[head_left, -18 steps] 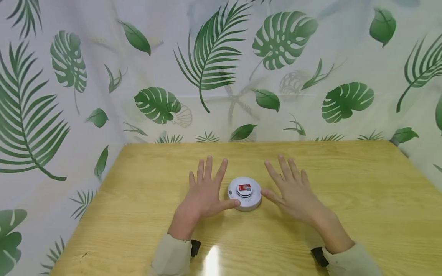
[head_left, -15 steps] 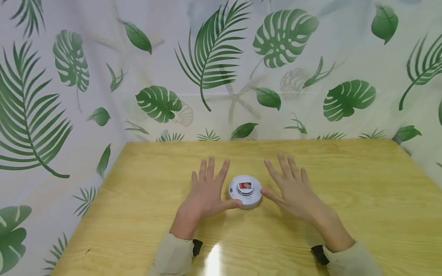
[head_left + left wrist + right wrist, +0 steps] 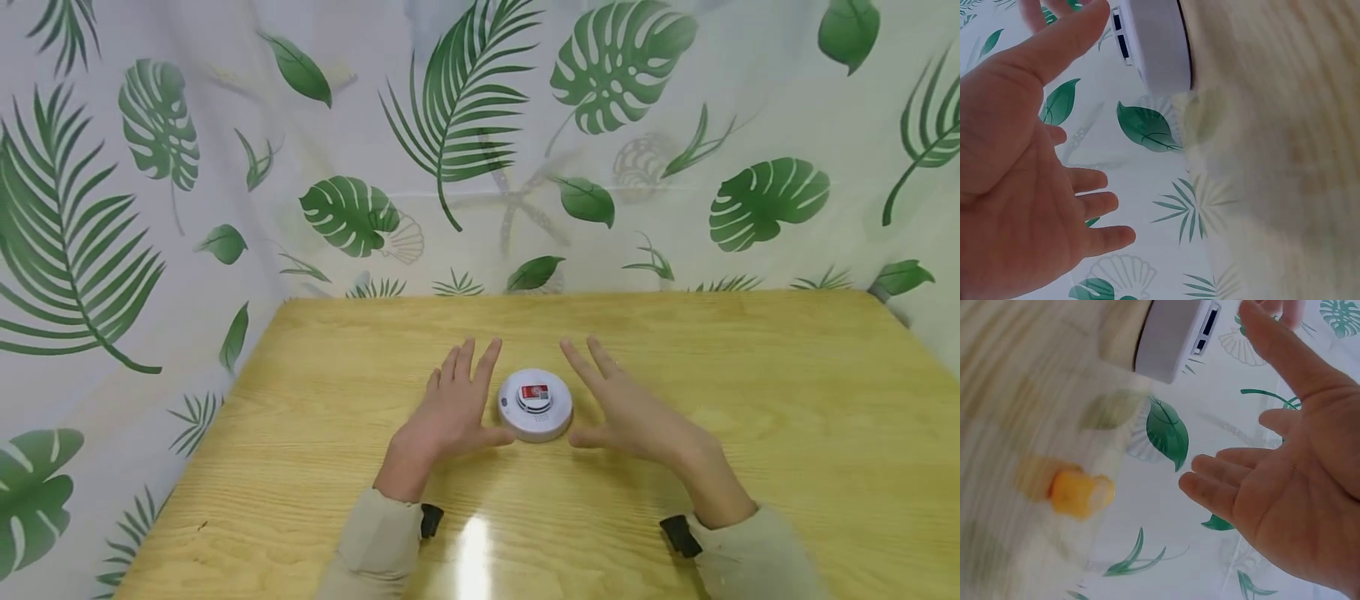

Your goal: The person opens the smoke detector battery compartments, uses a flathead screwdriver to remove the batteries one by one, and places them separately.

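A round white smoke detector with a raised centre and a red label lies on the wooden table, between both hands. My left hand is at its left side, fingers extended, with the thumb tip close to its near left edge. At the right is my right hand, its fingers stretched forward and its thumb near the detector's lower right. Both wrist views show the detector's side, the left one and the right one, with dark slots in the raised part. Neither hand grips anything.
The wooden tabletop meets a leaf-printed cloth at the back and sides. A small orange object rests on the table in the right wrist view; its kind is unclear. Dark bands show at the sleeve cuffs.
The right hand has turned more onto its edge, and its thumb has moved down from the detector's right side. The left hand has turned slightly inward too. The detector sits higher in view as the camera shifts.
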A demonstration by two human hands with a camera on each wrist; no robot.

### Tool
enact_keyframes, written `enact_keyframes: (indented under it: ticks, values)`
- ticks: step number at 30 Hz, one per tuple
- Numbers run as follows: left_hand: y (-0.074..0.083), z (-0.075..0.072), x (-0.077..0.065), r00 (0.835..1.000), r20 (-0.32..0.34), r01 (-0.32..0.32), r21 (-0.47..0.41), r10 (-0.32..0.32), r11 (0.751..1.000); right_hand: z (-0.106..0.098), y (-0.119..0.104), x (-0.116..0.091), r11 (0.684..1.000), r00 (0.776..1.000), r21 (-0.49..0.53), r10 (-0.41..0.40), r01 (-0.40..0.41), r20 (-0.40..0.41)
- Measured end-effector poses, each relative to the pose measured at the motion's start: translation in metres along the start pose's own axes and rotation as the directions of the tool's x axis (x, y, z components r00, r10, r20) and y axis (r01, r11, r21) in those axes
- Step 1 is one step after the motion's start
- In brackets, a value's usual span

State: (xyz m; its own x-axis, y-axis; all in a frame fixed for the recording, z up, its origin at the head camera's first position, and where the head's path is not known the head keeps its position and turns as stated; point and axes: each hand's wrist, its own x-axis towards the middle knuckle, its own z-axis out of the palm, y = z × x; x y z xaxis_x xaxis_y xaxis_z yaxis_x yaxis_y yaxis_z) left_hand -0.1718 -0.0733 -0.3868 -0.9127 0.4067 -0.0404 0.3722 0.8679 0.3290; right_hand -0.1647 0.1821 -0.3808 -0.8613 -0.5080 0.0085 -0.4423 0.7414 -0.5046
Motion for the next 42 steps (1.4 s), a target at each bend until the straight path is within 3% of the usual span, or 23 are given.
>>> enact_keyframes:
  ticks: [6, 11, 15, 19, 22, 26, 32, 36, 39, 42]
  values:
    - [0.006, -0.003, 0.015, 1.0, -0.001, -0.008, -0.032, 0.007, 0.999, 0.002, -0.009, 0.019, 0.996, 0.999, 0.088, 0.007, -0.011, 0.044]
    - [0.012, 0.005, 0.022, 0.997, 0.077, -0.005, -0.058, 0.01, 0.998, 0.009, -0.013, 0.03, 0.99, 0.998, 0.135, 0.036, -0.041, 0.042]
    - [0.016, 0.016, 0.022, 0.992, 0.122, -0.012, -0.089, 0.023, 0.996, 0.022, -0.013, 0.03, 0.992, 0.997, 0.11, 0.06, -0.066, 0.05]
    - [0.019, 0.023, 0.021, 0.99, 0.137, -0.033, -0.032, 0.037, 0.999, 0.034, -0.01, 0.031, 0.996, 0.996, 0.052, 0.067, -0.07, 0.054]
    - [0.02, 0.025, 0.022, 0.993, 0.107, -0.055, 0.038, 0.05, 0.998, 0.038, -0.008, 0.033, 0.999, 0.999, 0.018, 0.036, -0.037, 0.023]
    - [0.019, 0.024, 0.025, 0.994, 0.084, -0.071, 0.058, 0.066, 0.996, 0.037, -0.002, 0.032, 0.999, 1.0, 0.031, 0.024, -0.024, -0.015]
    - [0.015, 0.023, 0.026, 0.986, 0.152, -0.058, -0.025, 0.062, 0.998, 0.031, 0.003, 0.027, 0.996, 1.0, 0.081, 0.025, -0.026, 0.005]
    - [0.008, 0.021, 0.026, 0.979, 0.179, -0.083, -0.11, 0.102, 0.99, 0.028, 0.005, 0.024, 0.994, 0.999, 0.103, 0.027, -0.03, 0.03]
    - [-0.001, 0.018, 0.024, 0.968, 0.189, -0.118, -0.226, 0.162, 0.967, 0.024, 0.007, 0.023, 0.989, 0.998, 0.146, 0.026, -0.034, 0.057]
    - [-0.008, 0.012, 0.022, 0.958, 0.179, -0.15, -0.357, 0.225, 0.922, 0.021, 0.008, 0.022, 0.976, 0.997, 0.216, 0.01, -0.026, 0.073]
